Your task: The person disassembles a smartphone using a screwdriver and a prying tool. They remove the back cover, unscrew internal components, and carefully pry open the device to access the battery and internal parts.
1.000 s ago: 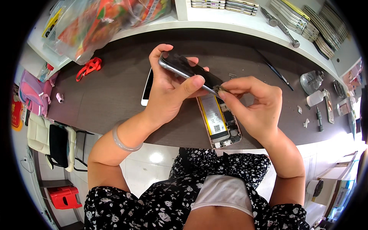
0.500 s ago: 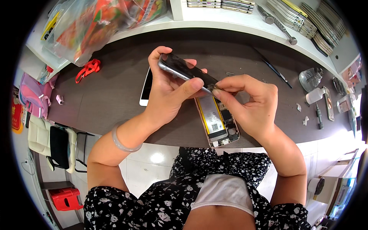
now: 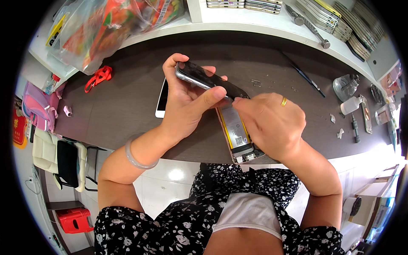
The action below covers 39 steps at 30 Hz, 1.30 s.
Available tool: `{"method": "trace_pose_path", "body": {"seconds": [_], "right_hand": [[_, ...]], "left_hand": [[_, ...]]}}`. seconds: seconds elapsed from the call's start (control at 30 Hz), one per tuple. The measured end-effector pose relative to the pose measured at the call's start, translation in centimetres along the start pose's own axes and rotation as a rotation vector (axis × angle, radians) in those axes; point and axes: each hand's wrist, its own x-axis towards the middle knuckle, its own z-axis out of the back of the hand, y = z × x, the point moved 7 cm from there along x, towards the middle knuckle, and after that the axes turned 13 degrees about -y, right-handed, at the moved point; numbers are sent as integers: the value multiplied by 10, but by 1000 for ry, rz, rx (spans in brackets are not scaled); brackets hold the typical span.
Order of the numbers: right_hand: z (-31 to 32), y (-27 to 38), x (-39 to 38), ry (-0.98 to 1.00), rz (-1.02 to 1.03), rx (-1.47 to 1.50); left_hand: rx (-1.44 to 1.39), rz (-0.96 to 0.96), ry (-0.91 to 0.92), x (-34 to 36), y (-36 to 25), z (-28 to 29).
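Observation:
A black-faced smartphone point(image 3: 206, 78) with a silver edge is tilted above the desk, gripped in my left hand point(image 3: 182, 100) between the thumb on its near side and the fingers behind. My right hand point(image 3: 272, 125) is closed, its knuckles up, its fingertips at the phone's lower right end. What those fingertips pinch, if anything, is hidden. Under the right hand lies an opened phone body point(image 3: 233, 134) with its battery and yellow strips showing; the hand covers part of its right side. Behind my left wrist, a white-framed phone point(image 3: 161, 102) lies partly hidden.
Small metal bits point(image 3: 256, 83) lie beyond my right hand, with tweezers point(image 3: 304, 74) farther right. A glass bottle point(image 3: 345, 86), a white bottle point(image 3: 350, 105) and a small screwdriver point(image 3: 355, 129) stand or lie rightward. Red cord point(image 3: 98, 78) is at left; stacked phones point(image 3: 316, 17) fill the back shelf.
My right hand has rolled over, turning its knuckles and a ring upward, and now covers more of the opened phone body. The left hand and its smartphone have hardly moved.

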Motion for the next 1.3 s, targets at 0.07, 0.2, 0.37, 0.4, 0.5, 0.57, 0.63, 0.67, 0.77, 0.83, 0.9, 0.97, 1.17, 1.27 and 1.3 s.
{"method": "trace_pose_path", "body": {"seconds": [0.07, 0.2, 0.37, 0.4, 0.5, 0.57, 0.63, 0.67, 0.77, 0.83, 0.9, 0.97, 1.17, 1.27, 1.3], "right_hand": [[-1, 7, -2, -25, 126, -54], [-7, 18, -7, -12, 264, -181], [-8, 14, -5, 21, 221, -186], [-8, 14, -6, 16, 213, -181], [-6, 6, -6, 33, 162, -141], [-4, -3, -2, 49, 23, -91], [1, -13, 4, 57, -210, -22], [3, -15, 8, 42, -261, -17], [6, -32, 4, -12, -553, 165], [7, -33, 6, -9, -565, 193], [7, -32, 7, 15, -529, 179], [4, -28, 9, 50, -459, 135], [1, -24, 10, 51, -449, 108], [0, -24, 9, 54, -457, 93], [0, -23, 8, 56, -458, 85]], "left_hand": [[8, 13, -17, 0, 0, 0], [32, 61, -61, -1, 4, 3], [125, 6, -53, -2, 5, 6], [123, 8, -47, -2, 5, 5], [111, 13, -39, -1, 5, 5], [88, 21, -27, 0, 5, 4], [55, 30, -9, 0, 4, 2], [39, 16, 4, 0, 2, 1], [-8, -8, 47, -1, -1, -3], [-38, -15, 66, 0, -2, -4], [-35, -18, 75, 0, -3, -5], [-33, -32, 90, 0, -4, -6], [-45, -70, 111, 2, -3, -5], [-92, -43, 75, 2, -3, -6], [-83, -62, 79, 3, -2, -5]]}}
